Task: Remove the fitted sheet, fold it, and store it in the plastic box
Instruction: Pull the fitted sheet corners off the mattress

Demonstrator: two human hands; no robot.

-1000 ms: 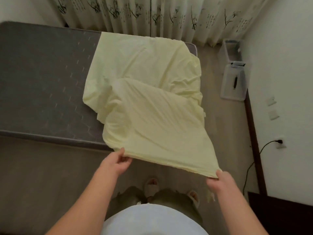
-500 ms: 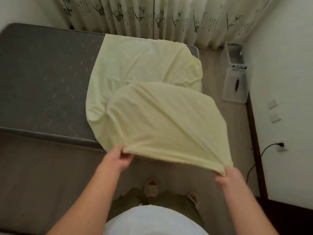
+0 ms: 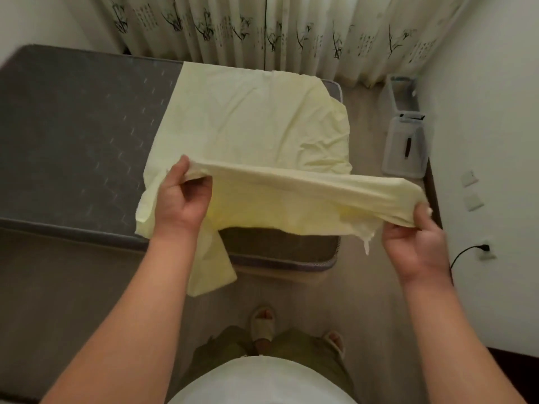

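The pale yellow fitted sheet point(image 3: 248, 118) lies partly folded on the right end of the grey mattress point(image 3: 75, 135). My left hand point(image 3: 180, 199) grips the sheet's near edge at its left corner, lifted above the bed. My right hand point(image 3: 414, 237) grips the same edge at its right corner, past the mattress end. The edge is stretched taut between them, and a flap hangs down over the mattress side. The clear plastic box point(image 3: 404, 93) stands on the floor at the far right by the curtain, its lid point(image 3: 405, 147) lying in front of it.
Patterned curtains point(image 3: 262, 27) hang behind the bed. A white wall on the right carries switches and a socket with a black plug point(image 3: 484, 247). Grey floor runs between the bed and the wall. My slippered feet point(image 3: 264, 325) stand near the mattress corner.
Both hands have lifted the sheet's near edge up and forward over the bed, carrying the fold toward the far side. The billowing cloth has flattened into a taut band between them.
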